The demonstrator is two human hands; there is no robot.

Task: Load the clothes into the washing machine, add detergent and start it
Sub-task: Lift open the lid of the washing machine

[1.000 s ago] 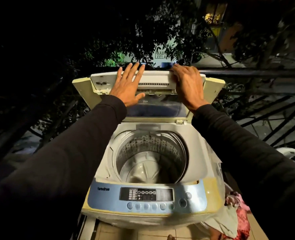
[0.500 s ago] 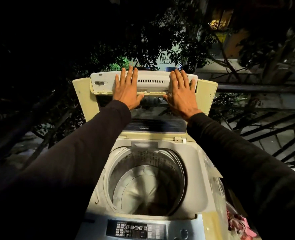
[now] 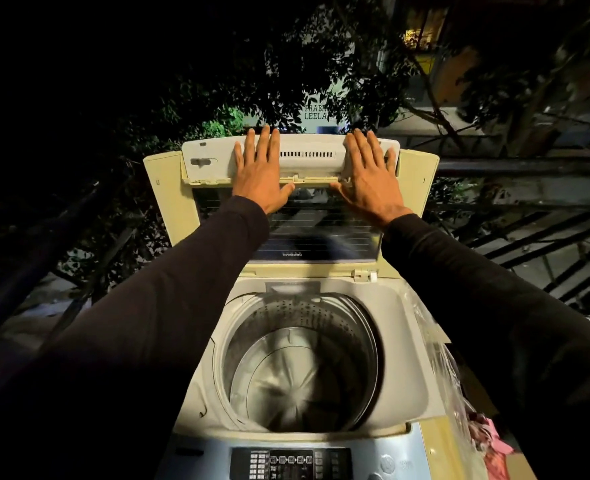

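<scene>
Head view: at twelve o'clock the folded lid point(image 3: 288, 161) is pressed by the flat, open left hand point(image 3: 260, 174) and right hand point(image 3: 369, 178), nothing gripped; stiff, probably light, best held at its edge.

Probably a home balcony at night: washing machine point(image 3: 307, 341), railing point(image 3: 529, 166), trees point(image 3: 252, 81).

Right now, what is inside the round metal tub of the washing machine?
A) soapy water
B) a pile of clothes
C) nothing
C: the shiny round metal tub shows its bare bottom, while both flat hands, left hand and right hand, press the raised cream plastic lid.
</scene>
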